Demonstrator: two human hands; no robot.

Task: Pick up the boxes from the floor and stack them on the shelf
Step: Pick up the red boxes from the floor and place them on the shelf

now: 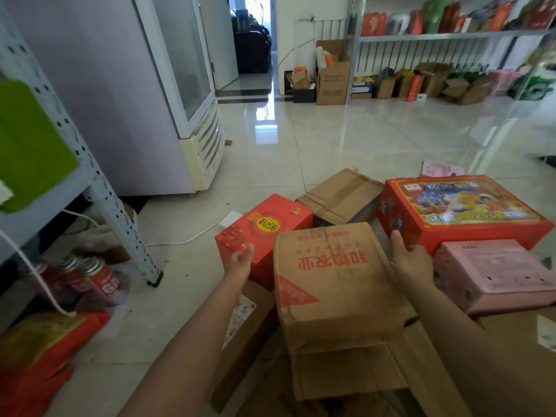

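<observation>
Both arms reached forward and down, sleeves not seen. Left forearm [192, 341] ran up from lower left; right forearm [445, 332] from lower right. Left hand [240, 261] open, palm turned inward, fingers relaxed, thumb uppermost. Right hand [410, 261] back-up, thumb stretched forward, fingers bent over far side; grip could not be told. Hands well apart.
</observation>
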